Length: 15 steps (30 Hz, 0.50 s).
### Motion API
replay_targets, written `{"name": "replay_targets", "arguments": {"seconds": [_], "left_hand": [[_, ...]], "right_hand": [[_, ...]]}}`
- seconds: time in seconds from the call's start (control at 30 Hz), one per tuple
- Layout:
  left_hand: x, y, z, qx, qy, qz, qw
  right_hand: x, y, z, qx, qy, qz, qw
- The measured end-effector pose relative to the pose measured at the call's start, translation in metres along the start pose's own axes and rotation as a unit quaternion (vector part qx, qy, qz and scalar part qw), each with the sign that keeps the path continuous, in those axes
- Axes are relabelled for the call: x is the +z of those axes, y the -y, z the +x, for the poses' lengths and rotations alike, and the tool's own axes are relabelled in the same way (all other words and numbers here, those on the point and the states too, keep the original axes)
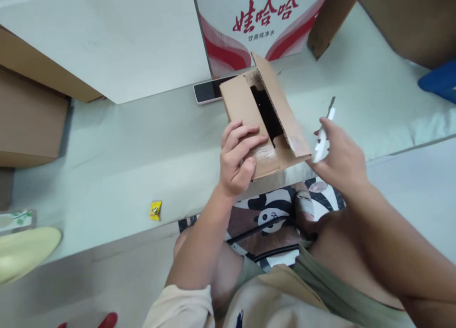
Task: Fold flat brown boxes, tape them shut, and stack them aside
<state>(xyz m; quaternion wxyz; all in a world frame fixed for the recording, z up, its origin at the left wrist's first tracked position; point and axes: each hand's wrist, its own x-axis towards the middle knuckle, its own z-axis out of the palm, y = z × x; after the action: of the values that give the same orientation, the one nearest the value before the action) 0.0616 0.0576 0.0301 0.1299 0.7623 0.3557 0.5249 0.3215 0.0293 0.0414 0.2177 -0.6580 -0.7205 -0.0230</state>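
Note:
A small brown cardboard box (245, 107) rests on the pale bench edge with its top flaps parted, showing a dark slot inside. My left hand (235, 159) grips the box's near left corner, fingers curled over a flap. My right hand (338, 154) is just right of the box and holds a white utility knife (323, 139), its thin blade pointing up and away from me. The knife is apart from the box.
A phone (208, 90) lies behind the box. A white carton with red print (260, 24) stands at the back, brown cartons (28, 119) at left and top right. A yellow wrapper (156, 209) lies on the bench. A panda-print mat (274, 214) lies below.

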Motion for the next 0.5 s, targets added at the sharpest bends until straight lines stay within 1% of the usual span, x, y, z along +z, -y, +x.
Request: {"name": "replay_targets", "arguments": {"seconds": [0.07,0.1,0.17,0.27,0.37,0.43,0.5], "left_hand": [[-0.004,0.003,0.0,-0.003,0.003,-0.02,1.0],[-0.006,0.005,0.0,-0.008,0.006,-0.027,1.0],[-0.011,0.009,0.0,-0.02,0.014,-0.034,0.999],[-0.017,0.017,-0.002,-0.043,0.013,-0.052,0.998],[-0.021,0.025,-0.005,-0.071,-0.013,-0.079,0.994],[-0.023,0.031,-0.005,-0.1,-0.053,-0.097,0.989],[-0.025,0.037,-0.004,-0.145,-0.106,-0.123,0.976]], "right_hand": [[0.011,-0.009,0.007,0.04,0.1,-0.04,0.993],[0.015,-0.012,0.009,0.054,0.131,-0.049,0.989],[0.019,-0.015,0.011,0.071,0.163,-0.062,0.982],[0.024,-0.014,0.012,0.089,0.175,-0.074,0.978],[0.027,-0.009,0.012,0.103,0.151,-0.068,0.981],[0.029,-0.005,0.009,0.091,0.12,-0.051,0.987],[0.03,-0.002,0.005,0.055,0.1,-0.02,0.993]]}}
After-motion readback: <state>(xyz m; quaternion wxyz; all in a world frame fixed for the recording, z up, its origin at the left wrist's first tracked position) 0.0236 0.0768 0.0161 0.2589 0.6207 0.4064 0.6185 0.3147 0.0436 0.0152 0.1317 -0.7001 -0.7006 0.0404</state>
